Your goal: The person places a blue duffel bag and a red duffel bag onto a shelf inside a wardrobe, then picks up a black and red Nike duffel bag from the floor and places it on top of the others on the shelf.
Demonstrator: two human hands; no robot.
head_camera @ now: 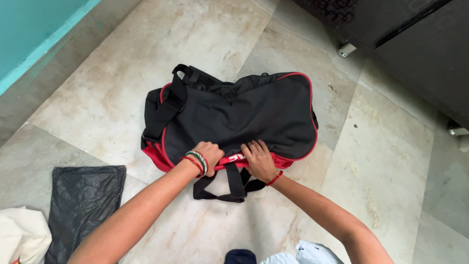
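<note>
A black duffel bag [234,112] with red trim lies flat on the marble floor [122,88]. Its black carry straps [229,188] trail toward me from the near edge. My left hand [209,154], with green and red bangles on the wrist, is curled on the bag's near red edge and appears to grip the fabric there. My right hand [258,160], wearing a red thread at the wrist, presses fingers-down on the same edge, just right of the left hand. What lies under the fingers is hidden.
A folded black plastic sheet [83,205] lies on the floor at the lower left beside a white cloth [22,234]. A dark cabinet [415,44] with small metal feet stands at the upper right. A teal wall [34,29] runs along the upper left.
</note>
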